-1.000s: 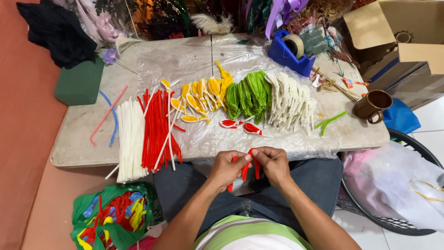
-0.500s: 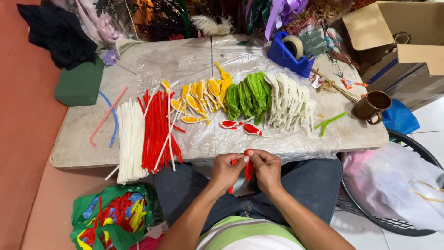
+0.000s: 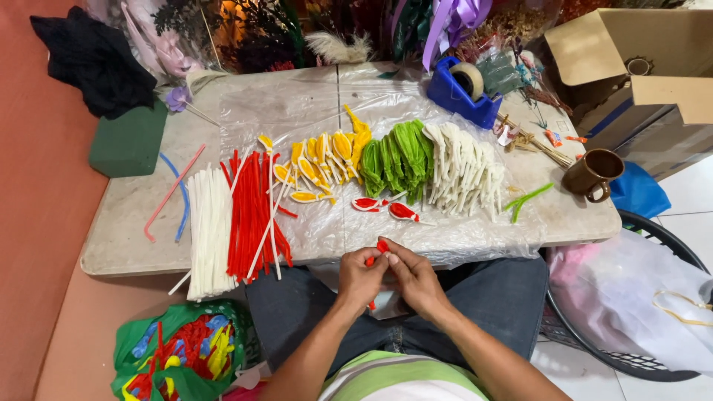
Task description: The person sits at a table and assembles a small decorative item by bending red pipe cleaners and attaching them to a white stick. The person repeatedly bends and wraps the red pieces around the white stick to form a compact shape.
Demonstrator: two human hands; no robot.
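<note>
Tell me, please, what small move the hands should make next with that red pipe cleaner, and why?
Probably finish the loop and lay the piece by the two red petals. Both hands, left hand and right hand, pinch a bent red pipe cleaner at the table edge; finished shapes lie sorted by colour.

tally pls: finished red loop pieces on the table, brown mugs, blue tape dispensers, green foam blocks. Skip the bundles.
Red loop pieces: 2, lying flat near the table's front edge
Brown mug: 1
Blue tape dispenser: 1
Green foam block: 1
Total: 5
Not counted: the red piece pinched between the left hand and right hand.
</note>
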